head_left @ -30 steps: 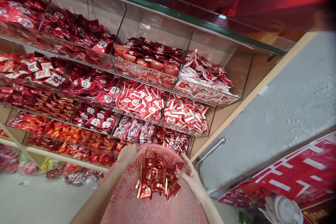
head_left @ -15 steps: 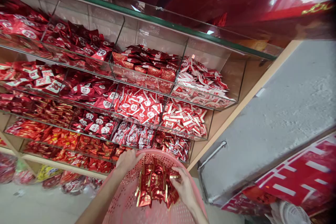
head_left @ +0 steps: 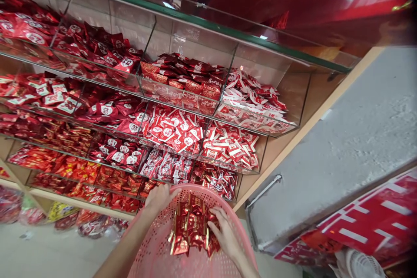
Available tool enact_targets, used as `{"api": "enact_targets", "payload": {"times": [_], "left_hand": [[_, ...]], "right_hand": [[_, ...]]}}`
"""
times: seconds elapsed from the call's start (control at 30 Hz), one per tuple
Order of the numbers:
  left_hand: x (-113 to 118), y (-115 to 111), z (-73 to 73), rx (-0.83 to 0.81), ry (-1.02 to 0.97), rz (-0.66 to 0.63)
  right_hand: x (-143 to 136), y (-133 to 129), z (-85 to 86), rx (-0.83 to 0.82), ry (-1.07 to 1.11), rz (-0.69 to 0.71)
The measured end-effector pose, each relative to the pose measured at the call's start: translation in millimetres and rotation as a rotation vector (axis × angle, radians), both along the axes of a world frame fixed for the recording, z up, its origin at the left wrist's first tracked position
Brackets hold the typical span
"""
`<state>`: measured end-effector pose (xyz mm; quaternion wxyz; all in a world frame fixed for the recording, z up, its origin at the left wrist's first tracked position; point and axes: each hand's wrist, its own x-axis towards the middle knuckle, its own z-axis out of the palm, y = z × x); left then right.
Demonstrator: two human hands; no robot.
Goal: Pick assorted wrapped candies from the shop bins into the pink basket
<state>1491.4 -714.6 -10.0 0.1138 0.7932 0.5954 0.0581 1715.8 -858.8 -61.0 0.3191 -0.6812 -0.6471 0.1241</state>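
Gripping the pink basket (head_left: 150, 247) at the upper left of its rim, my left hand (head_left: 159, 200) has its fingers closed over the edge. And my right hand (head_left: 224, 233) is inside, fingers half open and curled at the right side of the foil packets (head_left: 192, 228); whether it has hold of one, I can't tell. They're heaped in the basket, toward its far side. Beyond stands the rack (head_left: 276, 164), glass bins (head_left: 260, 61) loaded with red wrappers (head_left: 172, 130), grey wall (head_left: 325, 152) to the right.
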Motion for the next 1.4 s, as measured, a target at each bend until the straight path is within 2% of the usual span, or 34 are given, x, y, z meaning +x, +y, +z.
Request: {"api": "enact_targets", "payload": {"times": [0.13,0.27,0.37,0.47,0.63,0.77,0.97,1.2,1.3,1.4], "left_hand": [[0.0,-0.2,0.3,-0.006,0.003,0.001],[-0.5,0.1,0.3,-0.014,-0.003,-0.007],[-0.1,0.6,-0.6,-0.02,-0.006,-0.008],[0.6,0.8,-1.1,-0.018,-0.008,-0.003],[0.3,-0.6,1.1,-0.015,-0.024,-0.007],[-0.5,-1.4,1.3,-0.02,-0.029,0.007],[-1.7,-0.1,-0.2,0.025,-0.007,-0.025],[-0.3,-0.6,2.6,-0.001,-0.039,-0.01],[0.6,0.2,1.1,-0.008,-0.029,0.006],[0.4,1.5,-0.7,-0.009,-0.023,0.002]], "right_hand": [[-3.3,0.0,7.9,0.017,-0.222,0.032],[-9.4,15.3,36.6,0.096,-0.368,0.049],[-14.5,46.8,59.6,0.161,-0.424,0.02],[-17.2,91.9,71.4,0.166,-0.554,-0.039],[-14.9,159.2,65.0,0.069,-0.763,-0.149],[-12.1,184.1,51.2,0.078,-0.781,-0.164],[1.4,191.1,43.9,0.108,-0.766,-0.219],[15.4,162.4,47.3,0.202,-0.72,-0.214],[18.8,146.6,46.6,0.3,-0.583,-0.258],[22.5,133.5,46.6,0.37,-0.336,-0.29]]}}
